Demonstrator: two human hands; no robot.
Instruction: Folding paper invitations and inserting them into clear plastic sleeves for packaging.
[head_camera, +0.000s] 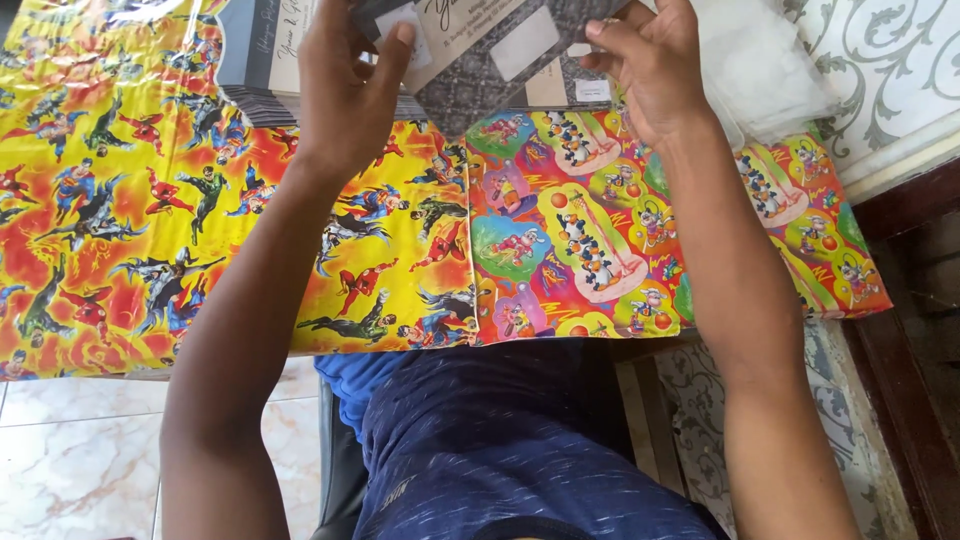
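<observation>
In the head view, both hands reach to twelve o'clock and hold a grey patterned card with pale labels between them. The left hand pinches the card's left edge, thumb on top and fingers curled under. The right hand grips its right edge, fingers closed on it. A stack of grey cards lies at eleven o'clock, clear plastic sleeves at one o'clock, on bright cartoon-printed wrapping paper covering the table.
</observation>
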